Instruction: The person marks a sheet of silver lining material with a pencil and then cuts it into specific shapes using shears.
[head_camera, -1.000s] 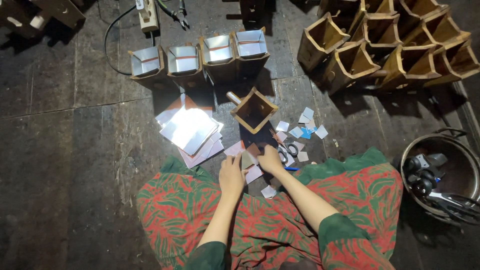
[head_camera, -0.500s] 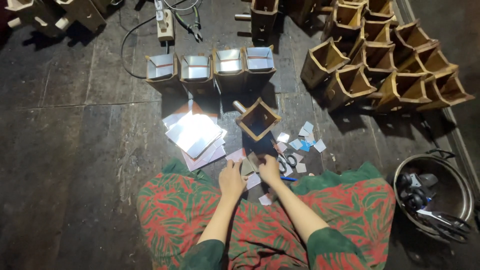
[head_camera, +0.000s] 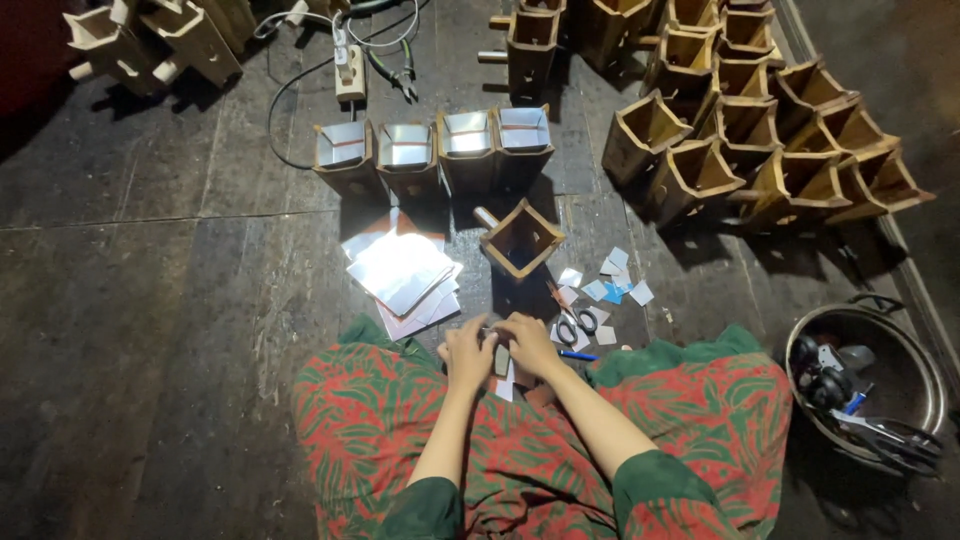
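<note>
Hands are meeting over the lap: left hand (head_camera: 466, 352) and right hand (head_camera: 530, 345) are both pinching a small grey card piece (head_camera: 501, 359), with the open-topped wooden box (head_camera: 520, 240) at twelve o'clock.

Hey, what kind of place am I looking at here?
Probably a small craft workshop, worked on a dark floor: stacked wooden funnel-shaped boxes, four boxes lined with shiny sheet, and scissors among cut scraps.
</note>
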